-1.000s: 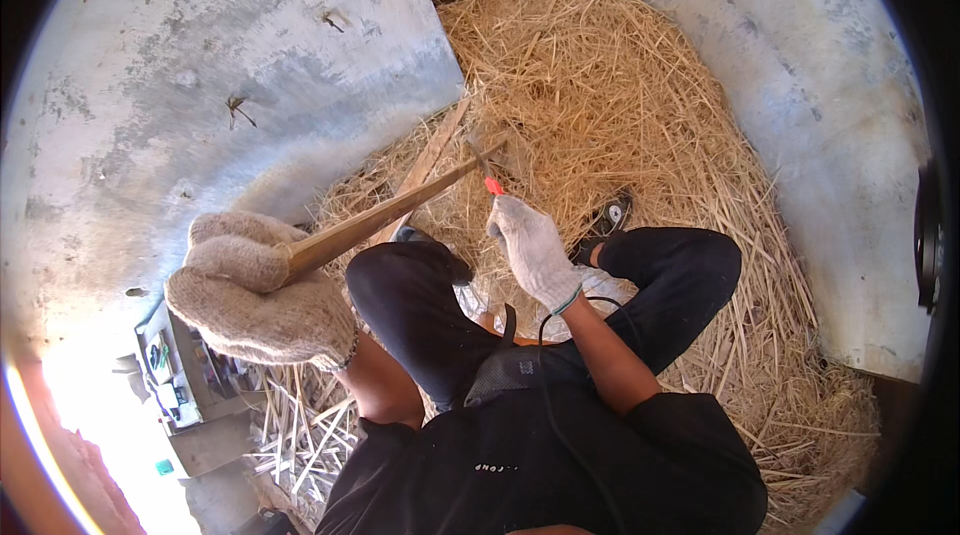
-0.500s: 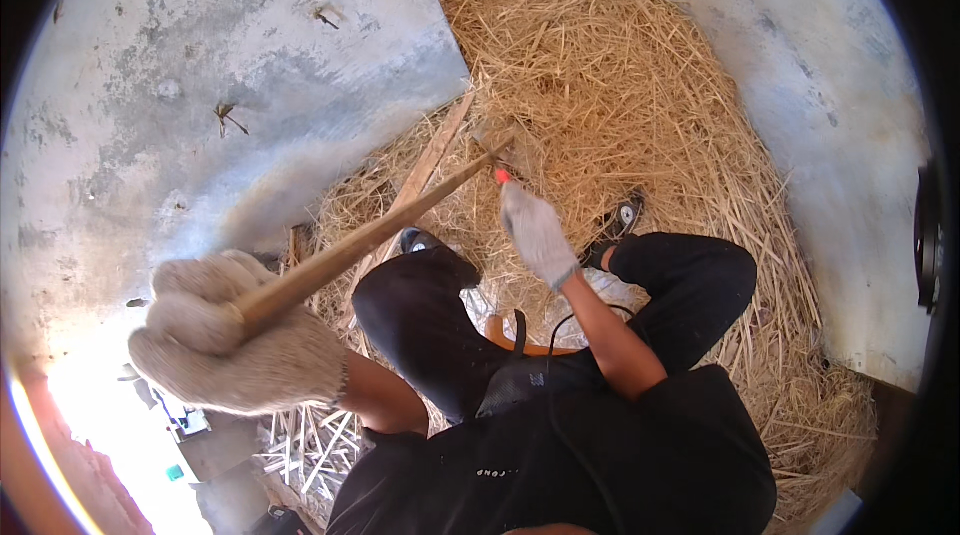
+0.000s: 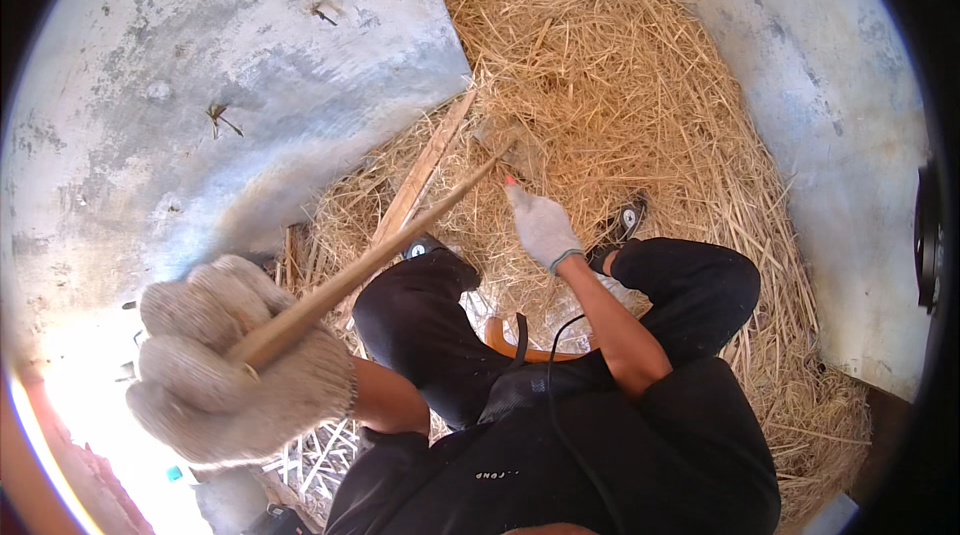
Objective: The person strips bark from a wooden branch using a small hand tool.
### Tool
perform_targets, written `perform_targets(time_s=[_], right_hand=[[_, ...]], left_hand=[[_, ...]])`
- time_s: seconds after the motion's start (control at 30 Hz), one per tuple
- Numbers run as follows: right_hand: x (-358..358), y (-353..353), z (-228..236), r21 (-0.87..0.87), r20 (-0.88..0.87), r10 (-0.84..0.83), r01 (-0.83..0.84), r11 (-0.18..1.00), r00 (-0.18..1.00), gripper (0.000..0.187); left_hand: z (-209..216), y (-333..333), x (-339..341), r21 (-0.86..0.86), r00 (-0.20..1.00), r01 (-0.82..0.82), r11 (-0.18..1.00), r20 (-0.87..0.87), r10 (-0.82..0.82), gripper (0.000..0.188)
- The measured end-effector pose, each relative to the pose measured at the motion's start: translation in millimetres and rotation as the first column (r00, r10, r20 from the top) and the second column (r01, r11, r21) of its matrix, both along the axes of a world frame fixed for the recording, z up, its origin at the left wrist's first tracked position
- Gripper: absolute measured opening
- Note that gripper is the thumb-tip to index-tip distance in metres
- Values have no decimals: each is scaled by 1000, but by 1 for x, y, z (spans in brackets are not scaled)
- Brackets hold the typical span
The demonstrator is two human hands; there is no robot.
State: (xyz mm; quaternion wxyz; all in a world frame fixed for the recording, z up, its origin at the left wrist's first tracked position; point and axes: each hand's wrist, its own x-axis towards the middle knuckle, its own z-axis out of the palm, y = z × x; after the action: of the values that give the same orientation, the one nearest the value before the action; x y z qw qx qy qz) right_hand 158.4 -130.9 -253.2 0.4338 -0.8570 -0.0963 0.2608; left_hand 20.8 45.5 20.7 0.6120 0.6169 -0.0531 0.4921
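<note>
A long bamboo-like wooden strip (image 3: 370,263) slants from the lower left up toward the middle. Its near end lies in my left hand (image 3: 225,370), which wears a knitted glove, the fingers curled about the strip. My right hand (image 3: 545,228), also gloved, is closed on a tool with a red-orange handle (image 3: 511,180), probably a knife. The tool's blade is blurred and hard to make out beside the strip's far end. My right fist is just right of that end, above the straw-coloured shavings (image 3: 600,85).
My bent knees in dark trousers (image 3: 410,310) flank the work. A flat wooden slat (image 3: 425,170) lies on the shavings beyond my left knee. Worn grey-white walls (image 3: 240,55) rise at left and right. Under me is an orange-brown seat edge (image 3: 497,335).
My left hand has shifted a little down toward me, and its fingers look looser around the strip. My right hand has moved slightly right and nearer to me with the red-handled tool.
</note>
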Motion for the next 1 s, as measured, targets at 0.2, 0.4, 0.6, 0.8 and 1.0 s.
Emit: perform_targets(time_s=[0.2,0.4,0.6,0.8,1.0], right_hand=[[-52,-7,138,466,126,117,-163,870,985,57],[-89,-13,194,398,173,336,-378,836,926,38],[-46,-31,71,-59,385,279,-278,959,880,29],[-88,-24,199,443,281,191,-304,844,940,36],[-93,-1,141,237,413,189,-306,922,891,28]], left_hand=[[-1,-5,-6,50,1000,-7,999,16,6,52],[17,3,-25,394,909,335,856,-373,-184,8],[15,-18,8,624,982,100,775,66,-180,41],[-18,-22,14,504,941,-154,850,336,-28,35],[-20,-25,3,373,967,-76,925,252,-22,19]])
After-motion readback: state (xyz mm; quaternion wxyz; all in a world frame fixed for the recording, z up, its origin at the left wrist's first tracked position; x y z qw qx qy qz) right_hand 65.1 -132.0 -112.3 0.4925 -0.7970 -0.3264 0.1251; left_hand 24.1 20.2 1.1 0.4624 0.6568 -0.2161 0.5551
